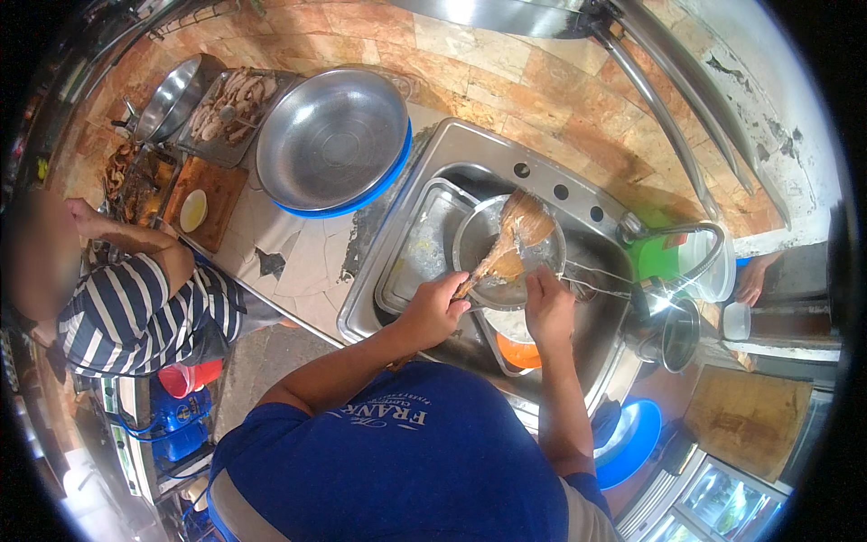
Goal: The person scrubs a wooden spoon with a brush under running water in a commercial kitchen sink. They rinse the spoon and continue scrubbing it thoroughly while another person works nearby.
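Note:
My left hand [433, 306] grips the handle end of a brown wooden paddle-like utensil [525, 220]. Its wide head points away from me over a round metal pan [464, 247], and pale residue clings to the wood. At the pan's near right rim is my right hand [550, 308], fingers bent together; whether they grip the rim or something small is hidden. The pan sits in a stainless steel sink [603, 325], partly over a rectangular metal tray [420, 254]. Below it show a white dish [504, 325] and an orange bowl [518, 352]. Thin water streams cross from the faucet [711, 237].
Left of the sink, a large metal basin [339, 139] rests on a blue one [325, 213]. Farther left are a tray of meat [230, 108] and a cutting board [227, 186], near a person in stripes [129, 311]. Another person's hand [750, 281] shows at right.

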`<state>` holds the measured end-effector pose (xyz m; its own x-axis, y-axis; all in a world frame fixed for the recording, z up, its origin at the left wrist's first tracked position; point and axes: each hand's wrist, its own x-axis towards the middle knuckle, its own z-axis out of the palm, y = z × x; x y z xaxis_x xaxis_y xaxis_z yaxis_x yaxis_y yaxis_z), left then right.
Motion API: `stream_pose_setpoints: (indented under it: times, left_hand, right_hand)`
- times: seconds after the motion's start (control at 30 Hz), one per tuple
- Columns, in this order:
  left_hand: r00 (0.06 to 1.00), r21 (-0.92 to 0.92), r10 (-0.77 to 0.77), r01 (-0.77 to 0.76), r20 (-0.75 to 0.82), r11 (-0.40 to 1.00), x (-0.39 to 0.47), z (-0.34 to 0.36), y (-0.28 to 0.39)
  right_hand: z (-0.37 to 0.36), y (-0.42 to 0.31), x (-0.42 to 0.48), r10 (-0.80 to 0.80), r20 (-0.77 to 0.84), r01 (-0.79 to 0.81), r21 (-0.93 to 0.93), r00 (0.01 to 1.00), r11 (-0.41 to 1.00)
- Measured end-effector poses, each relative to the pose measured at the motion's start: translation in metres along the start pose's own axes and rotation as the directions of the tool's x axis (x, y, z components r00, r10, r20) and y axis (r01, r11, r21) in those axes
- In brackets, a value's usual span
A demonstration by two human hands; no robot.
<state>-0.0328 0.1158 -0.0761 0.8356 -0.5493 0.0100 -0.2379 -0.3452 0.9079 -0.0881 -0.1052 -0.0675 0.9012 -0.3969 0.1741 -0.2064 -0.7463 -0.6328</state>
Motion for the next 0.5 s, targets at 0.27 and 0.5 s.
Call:
stream_pose_setpoints:
  times: [0.27, 0.5]
  left_hand:
    - [0.999, -0.02, -0.034, 0.035, 0.02, 0.999, 0.0022, -0.004, -0.0016]
    - [0.999, -0.003, -0.036, 0.037, 0.037, 0.999, 0.0036, -0.0066, -0.003]
  right_hand:
    - [-0.0036, -0.0044, -0.0004, -0.01, 0.047, 0.01, -0.007, 0.999, 1.0]
    - [-0.0005, 0.0016, -0.0042, -0.003, 0.103, 0.006, -0.025, 0.995, 1.0]
